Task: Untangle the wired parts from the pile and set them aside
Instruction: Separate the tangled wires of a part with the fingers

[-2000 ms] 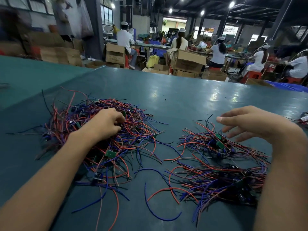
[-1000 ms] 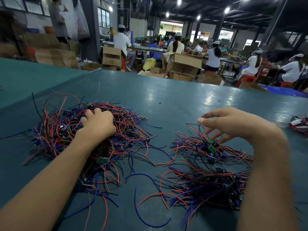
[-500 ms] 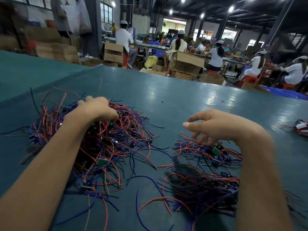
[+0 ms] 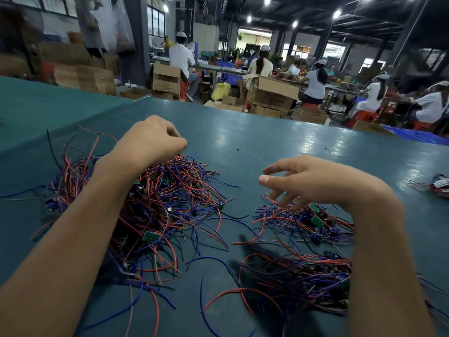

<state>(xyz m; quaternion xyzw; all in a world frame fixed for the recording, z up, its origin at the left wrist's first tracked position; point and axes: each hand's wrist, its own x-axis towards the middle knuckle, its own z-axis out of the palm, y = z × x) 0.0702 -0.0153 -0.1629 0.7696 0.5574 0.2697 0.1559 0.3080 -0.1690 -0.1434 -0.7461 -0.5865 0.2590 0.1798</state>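
Curled into a loose fist, the left hand [image 4: 150, 139] is hanging just above the far edge of the big tangled pile [image 4: 170, 205] of red and blue wires, with its knuckles turned up and its fingertips tucked under, out of my sight. A few strands are rising toward its underside, but I cannot tell whether it is actually pinching any of them. The right hand [image 4: 313, 181] is hovering over the smaller heap [image 4: 303, 224]. Its fingers are spread and only lightly bent, the thumb is pointing toward the left, and it is gripping nothing.

Both lots of wired parts are lying on the teal bench [image 4: 243, 132]. The big pile is sitting under the left forearm and the smaller heap is off to its right, with a strip of bench between them crossed by a few stray wire ends. A third, flatter spread of wires [image 4: 298, 276] is lying nearer the person, just in front of the smaller heap and running under the right forearm. Little green circuit boards are showing among the strands: one board [image 4: 150, 236] toward the near side of the big pile, and a pair of boards [image 4: 315, 208] just below the right hand.

A small bundle [image 4: 439, 184] is sitting well apart at the bench's far right edge. Beyond the bench, people in white caps are sitting at long tables with their backs turned, among open cardboard boxes [image 4: 274, 93] and red stools [image 4: 364, 116].
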